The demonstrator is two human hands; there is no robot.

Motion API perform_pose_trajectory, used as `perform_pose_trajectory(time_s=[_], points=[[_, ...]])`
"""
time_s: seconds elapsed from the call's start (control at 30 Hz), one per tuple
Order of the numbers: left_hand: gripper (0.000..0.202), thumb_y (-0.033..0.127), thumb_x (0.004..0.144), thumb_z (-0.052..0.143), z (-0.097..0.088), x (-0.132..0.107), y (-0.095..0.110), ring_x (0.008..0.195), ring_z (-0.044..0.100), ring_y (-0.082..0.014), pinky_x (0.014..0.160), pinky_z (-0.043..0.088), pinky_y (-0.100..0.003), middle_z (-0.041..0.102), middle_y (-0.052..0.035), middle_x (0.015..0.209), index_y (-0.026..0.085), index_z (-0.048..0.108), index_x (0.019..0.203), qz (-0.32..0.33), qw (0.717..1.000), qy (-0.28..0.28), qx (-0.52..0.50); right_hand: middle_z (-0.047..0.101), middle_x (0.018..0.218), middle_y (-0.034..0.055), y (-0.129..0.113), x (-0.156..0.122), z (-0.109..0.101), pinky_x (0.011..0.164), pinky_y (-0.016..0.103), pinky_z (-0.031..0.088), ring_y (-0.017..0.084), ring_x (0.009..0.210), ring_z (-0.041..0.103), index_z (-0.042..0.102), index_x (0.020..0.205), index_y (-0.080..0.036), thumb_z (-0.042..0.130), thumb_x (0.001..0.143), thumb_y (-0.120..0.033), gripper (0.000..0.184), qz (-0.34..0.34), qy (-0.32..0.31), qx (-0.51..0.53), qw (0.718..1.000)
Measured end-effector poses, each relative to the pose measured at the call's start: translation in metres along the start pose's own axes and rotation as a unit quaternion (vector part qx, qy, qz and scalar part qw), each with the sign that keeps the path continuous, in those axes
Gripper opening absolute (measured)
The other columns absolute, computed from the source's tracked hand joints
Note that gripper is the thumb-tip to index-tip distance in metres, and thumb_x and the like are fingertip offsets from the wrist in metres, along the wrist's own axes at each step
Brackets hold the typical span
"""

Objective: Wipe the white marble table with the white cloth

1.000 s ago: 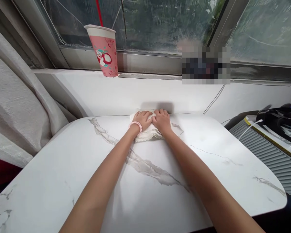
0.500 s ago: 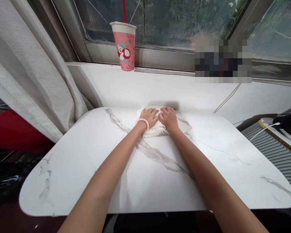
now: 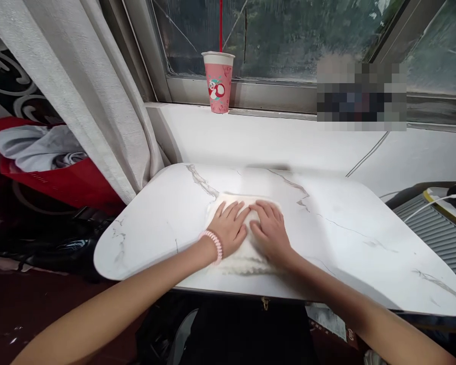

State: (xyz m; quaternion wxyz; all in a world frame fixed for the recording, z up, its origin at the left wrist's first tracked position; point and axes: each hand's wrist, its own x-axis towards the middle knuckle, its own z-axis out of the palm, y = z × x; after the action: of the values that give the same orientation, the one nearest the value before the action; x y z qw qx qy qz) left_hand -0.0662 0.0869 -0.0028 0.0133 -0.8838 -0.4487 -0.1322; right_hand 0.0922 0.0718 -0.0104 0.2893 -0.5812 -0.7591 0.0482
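Observation:
A cream cloth (image 3: pixel 251 253) lies spread on the white marble-patterned table (image 3: pixel 148 228), its wavy edge toward me. My left hand (image 3: pixel 228 228), with a pink coil band at the wrist, rests flat on the cloth's left part, fingers outstretched and pointing away from me. Beside it, my right hand (image 3: pixel 270 230) presses flat on the cloth's right part with its fingers extended. The fingertips of both hands almost meet near the middle. Parts of the cloth are hidden under the palms.
A pink paper cup (image 3: pixel 218 86) with a red straw stands on the window ledge. At left hang a pale curtain (image 3: pixel 95 91) and a red bag (image 3: pixel 64 185) with grey fabric inside. A ribbed grey case (image 3: pixel 437 228) with a white cable sits at right.
Both hands have drawn the cloth back from the table's far edge toward me, to around the middle. The view has shifted, showing more of the red bag.

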Motion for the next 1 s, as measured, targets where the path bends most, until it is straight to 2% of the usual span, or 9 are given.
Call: perform_pose_trajectory(time_s=[0.13,0.23,0.33,0.43,0.57,0.7,0.83,1.0], points=[[0.046,0.026,0.098,0.030,-0.010,-0.044,0.000,0.137,0.042,-0.0282,0.117,0.027,-0.055,0.050,-0.0161,0.145,0.010,0.050,0.137,0.026,0.999,0.035,-0.007,0.051,0.139,0.0098,-0.029,-0.031,-0.004,0.115,0.048,0.024,0.025,0.134,0.038,0.054,0.129,-0.018,0.041,0.086,-0.019,0.045,-0.013,-0.028,0.056,0.998],[0.045,0.026,0.098,0.031,-0.019,-0.064,-0.006,0.138,0.041,-0.0275,0.117,0.028,-0.053,0.050,-0.0157,0.145,0.011,0.050,0.136,0.029,0.999,0.031,-0.013,0.051,0.141,0.0087,-0.046,-0.039,-0.004,0.117,0.049,0.019,0.025,0.135,0.035,0.053,0.131,-0.018,0.042,0.085,-0.019,0.047,-0.025,-0.044,0.081,0.995],[0.045,0.029,0.098,0.031,-0.026,-0.073,-0.020,0.138,0.041,-0.0267,0.117,0.028,-0.052,0.049,-0.0142,0.145,0.013,0.051,0.136,0.016,1.000,0.006,-0.013,0.051,0.141,0.0091,-0.058,-0.032,0.002,0.118,0.050,0.016,0.026,0.136,0.035,0.050,0.133,-0.016,0.042,0.085,-0.019,0.049,-0.057,-0.068,0.084,0.992],[0.047,0.031,0.098,0.028,-0.027,-0.068,-0.040,0.138,0.040,-0.0261,0.118,0.026,-0.053,0.048,-0.0135,0.146,0.013,0.049,0.137,-0.010,1.000,-0.015,-0.013,0.049,0.143,0.0108,-0.065,-0.013,0.012,0.118,0.051,0.015,0.028,0.135,0.035,0.047,0.137,-0.013,0.040,0.087,-0.021,0.051,-0.073,-0.089,0.068,0.991],[0.050,0.031,0.096,0.029,-0.022,-0.037,-0.075,0.139,0.038,-0.0249,0.118,0.022,-0.053,0.046,-0.0119,0.148,0.016,0.045,0.140,-0.046,0.998,-0.038,-0.014,0.045,0.145,0.0148,-0.065,0.028,0.035,0.116,0.051,0.016,0.030,0.135,0.034,0.043,0.140,-0.009,0.040,0.089,-0.023,0.053,-0.058,-0.067,0.016,0.996],[0.049,0.031,0.095,0.033,-0.014,0.017,-0.108,0.140,0.037,-0.0220,0.119,0.019,-0.049,0.044,-0.0060,0.151,0.022,0.043,0.142,-0.086,0.993,-0.069,-0.038,0.046,0.143,0.0182,-0.055,0.075,0.058,0.114,0.047,0.020,0.032,0.133,0.035,0.047,0.137,-0.006,0.041,0.091,-0.025,0.050,-0.019,-0.018,-0.035,0.999],[0.047,0.032,0.097,0.029,-0.007,0.066,-0.130,0.138,0.039,-0.0204,0.119,0.020,-0.044,0.047,-0.0045,0.148,0.021,0.045,0.141,-0.103,0.992,-0.051,-0.052,0.053,0.135,0.0172,-0.039,0.114,0.072,0.111,0.044,0.023,0.030,0.127,0.041,0.055,0.128,-0.008,0.040,0.093,-0.024,0.042,0.012,0.014,-0.055,0.998],[0.047,0.034,0.097,0.032,0.000,0.098,-0.151,0.135,0.042,-0.0204,0.118,0.023,-0.040,0.052,-0.0045,0.145,0.018,0.048,0.138,-0.085,0.993,-0.029,-0.070,0.058,0.125,0.0160,-0.027,0.147,0.083,0.108,0.043,0.026,0.030,0.122,0.044,0.057,0.124,-0.011,0.040,0.092,-0.023,0.038,0.019,0.028,-0.067,0.997]])
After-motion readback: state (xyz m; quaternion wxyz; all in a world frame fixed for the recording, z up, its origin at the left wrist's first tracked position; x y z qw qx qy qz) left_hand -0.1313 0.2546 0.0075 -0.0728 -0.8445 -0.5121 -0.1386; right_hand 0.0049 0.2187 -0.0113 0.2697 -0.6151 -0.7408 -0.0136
